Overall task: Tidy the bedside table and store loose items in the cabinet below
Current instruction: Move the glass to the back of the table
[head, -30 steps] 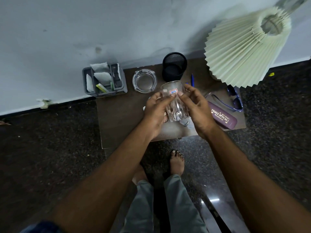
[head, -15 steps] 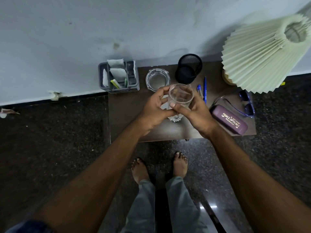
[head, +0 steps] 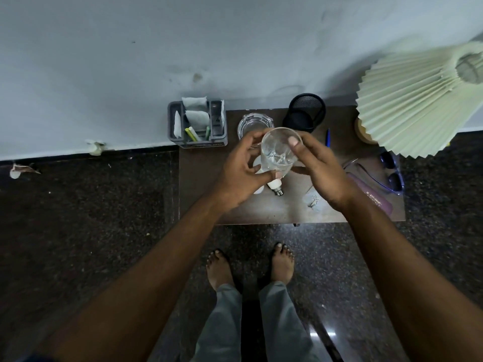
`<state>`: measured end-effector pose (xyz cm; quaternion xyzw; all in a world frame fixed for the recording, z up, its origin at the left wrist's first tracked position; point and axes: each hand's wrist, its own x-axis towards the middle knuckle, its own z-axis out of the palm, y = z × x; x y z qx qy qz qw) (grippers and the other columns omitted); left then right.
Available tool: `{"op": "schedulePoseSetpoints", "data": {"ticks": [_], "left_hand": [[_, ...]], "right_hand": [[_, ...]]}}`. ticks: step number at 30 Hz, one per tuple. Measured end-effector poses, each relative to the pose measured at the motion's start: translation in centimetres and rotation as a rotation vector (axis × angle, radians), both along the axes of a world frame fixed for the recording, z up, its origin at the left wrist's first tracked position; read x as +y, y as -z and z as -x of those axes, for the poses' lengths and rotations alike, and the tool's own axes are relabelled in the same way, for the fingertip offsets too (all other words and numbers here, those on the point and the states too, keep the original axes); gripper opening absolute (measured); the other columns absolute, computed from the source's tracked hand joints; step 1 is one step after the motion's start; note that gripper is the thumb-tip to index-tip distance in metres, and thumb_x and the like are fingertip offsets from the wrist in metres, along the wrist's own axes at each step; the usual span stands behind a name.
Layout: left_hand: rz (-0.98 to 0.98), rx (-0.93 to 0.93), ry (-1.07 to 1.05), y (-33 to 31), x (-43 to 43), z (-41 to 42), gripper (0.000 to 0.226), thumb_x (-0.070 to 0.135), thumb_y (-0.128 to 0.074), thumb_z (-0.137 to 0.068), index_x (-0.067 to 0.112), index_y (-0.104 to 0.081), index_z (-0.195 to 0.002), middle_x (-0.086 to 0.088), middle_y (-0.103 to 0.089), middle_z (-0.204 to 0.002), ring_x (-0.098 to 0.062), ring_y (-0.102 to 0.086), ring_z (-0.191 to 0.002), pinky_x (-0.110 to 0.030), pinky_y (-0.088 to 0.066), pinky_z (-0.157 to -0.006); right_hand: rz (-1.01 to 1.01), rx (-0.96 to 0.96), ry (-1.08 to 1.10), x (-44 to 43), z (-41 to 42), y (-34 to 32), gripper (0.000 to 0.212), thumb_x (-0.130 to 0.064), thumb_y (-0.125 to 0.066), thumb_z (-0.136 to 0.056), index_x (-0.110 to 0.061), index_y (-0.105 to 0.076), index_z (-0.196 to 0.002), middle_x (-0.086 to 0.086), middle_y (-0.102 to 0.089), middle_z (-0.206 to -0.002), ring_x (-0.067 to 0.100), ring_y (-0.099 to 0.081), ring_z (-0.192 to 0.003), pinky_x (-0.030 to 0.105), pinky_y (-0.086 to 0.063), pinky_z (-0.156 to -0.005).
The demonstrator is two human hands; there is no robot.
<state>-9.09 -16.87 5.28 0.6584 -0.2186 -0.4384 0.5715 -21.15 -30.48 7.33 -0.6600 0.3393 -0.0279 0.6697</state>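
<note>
A clear drinking glass (head: 278, 150) is held upright above the brown bedside table (head: 282, 210), mouth toward me. My left hand (head: 240, 173) grips its left side and base. My right hand (head: 321, 165) holds its right rim, thumb on the edge. Under the glass lies a white light bulb (head: 275, 185). A few small metal clips (head: 313, 201) lie near the front edge. A blue pen (head: 327, 137), sunglasses (head: 392, 173) and a purple spectacle case (head: 376, 198) lie to the right.
A glass ashtray (head: 252, 124) and a black mesh cup (head: 305, 114) stand at the back. A grey organiser (head: 197, 124) hangs off the table's left corner. The pleated lamp shade (head: 418, 100) overhangs the right side. My bare feet stand on dark floor before the table.
Both hands turned the glass from tilted on its side to upright and raised it a little, uncovering the light bulb beneath. My view shifted left, so the table sits further right.
</note>
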Motion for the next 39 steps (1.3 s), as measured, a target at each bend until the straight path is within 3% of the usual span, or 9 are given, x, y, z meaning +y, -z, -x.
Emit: {"op": "schedulePoseSetpoints", "data": {"ticks": [4,8,13,16,19,25,29,36,39], "left_hand": [[0.017,-0.033,-0.009,-0.5,-0.3,-0.3,0.075,-0.006,-0.081,-0.074,0.012,-0.047,-0.139,0.001,-0.056,-0.138,-0.015,-0.057,-0.127,-0.041,-0.054,-0.101],[0.025,-0.023,0.01,-1.4,-0.7,-0.9,0.069,-0.003,-0.078,-0.076,0.016,-0.05,-0.136,0.005,-0.059,-0.132,-0.015,-0.057,-0.126,-0.034,-0.054,-0.098],[-0.075,-0.041,-0.109,-3.8,-3.2,-3.2,0.037,0.012,-0.075,-0.086,0.011,-0.065,-0.122,-0.004,-0.071,-0.117,-0.022,-0.069,-0.108,-0.027,-0.059,-0.081],[-0.105,-0.205,-0.155,-4.7,-4.9,-4.9,0.028,0.004,-0.074,-0.082,0.007,-0.073,-0.11,-0.006,-0.076,-0.103,-0.02,-0.073,-0.099,-0.04,-0.06,-0.087],[-0.129,-0.277,-0.145,-6.0,-6.0,-6.5,0.024,0.008,-0.071,-0.08,0.013,-0.077,-0.103,0.002,-0.078,-0.095,-0.01,-0.074,-0.091,-0.039,-0.062,-0.083],[-0.156,-0.32,-0.161,-5.0,-6.7,-8.2,0.024,0.018,-0.071,-0.078,0.02,-0.079,-0.1,0.006,-0.078,-0.091,-0.007,-0.074,-0.091,-0.042,-0.062,-0.081],[-0.18,-0.305,-0.212,-2.6,-6.5,-8.4,0.022,0.017,-0.069,-0.078,0.017,-0.078,-0.098,0.005,-0.078,-0.089,-0.01,-0.075,-0.086,-0.042,-0.063,-0.079],[-0.198,-0.247,-0.242,1.9,-6.4,-9.1,0.025,0.003,-0.068,-0.08,0.012,-0.077,-0.102,0.0,-0.078,-0.093,-0.015,-0.076,-0.088,-0.047,-0.063,-0.08],[-0.212,-0.275,-0.24,3.1,-6.5,-9.2,0.029,-0.001,-0.064,-0.079,0.011,-0.077,-0.102,-0.001,-0.078,-0.093,-0.014,-0.075,-0.083,-0.041,-0.063,-0.075]], "right_hand": [[0.233,0.118,-0.07,-0.6,-0.8,-0.3,0.031,-0.039,-0.04,-0.109,-0.025,-0.067,-0.113,-0.006,-0.073,-0.097,0.003,-0.069,-0.082,0.016,-0.048,-0.064],[0.457,0.144,-0.058,-0.9,-1.8,-0.1,0.04,-0.035,-0.036,-0.109,-0.013,-0.066,-0.096,0.006,-0.071,-0.072,0.014,-0.069,-0.061,0.035,-0.057,-0.061],[0.495,0.143,-0.045,-2.0,-3.2,-0.5,0.039,-0.037,-0.037,-0.107,-0.011,-0.065,-0.1,0.007,-0.072,-0.079,0.021,-0.073,-0.065,0.045,-0.062,-0.068],[0.52,0.125,-0.004,-2.8,-4.7,-1.0,0.044,-0.041,-0.038,-0.103,-0.007,-0.064,-0.094,0.014,-0.072,-0.08,0.029,-0.072,-0.067,0.054,-0.059,-0.071],[0.523,0.068,0.063,-3.8,-6.3,-1.8,0.05,-0.043,-0.04,-0.1,0.0,-0.065,-0.099,0.018,-0.071,-0.081,0.033,-0.071,-0.068,0.058,-0.057,-0.07],[0.596,0.085,0.016,-4.4,-7.8,-1.6,0.049,-0.044,-0.038,-0.102,-0.003,-0.065,-0.096,0.012,-0.072,-0.081,0.026,-0.071,-0.069,0.049,-0.057,-0.073],[0.619,0.103,-0.035,-4.2,-8.7,0.1,0.041,-0.032,-0.041,-0.108,-0.001,-0.06,-0.089,0.007,-0.065,-0.073,-0.005,-0.06,-0.051,0.012,-0.043,-0.052],[0.609,0.141,-0.12,-4.2,-9.9,3.2,0.032,-0.032,-0.041,-0.108,-0.02,-0.054,-0.082,0.001,-0.063,-0.075,0.02,-0.067,-0.07,0.026,-0.038,-0.062],[0.58,0.147,-0.139,-4.1,-10.1,4.2,0.031,-0.034,-0.041,-0.107,-0.02,-0.057,-0.085,0.004,-0.069,-0.079,0.026,-0.071,-0.075,0.034,-0.052,-0.068]]}}
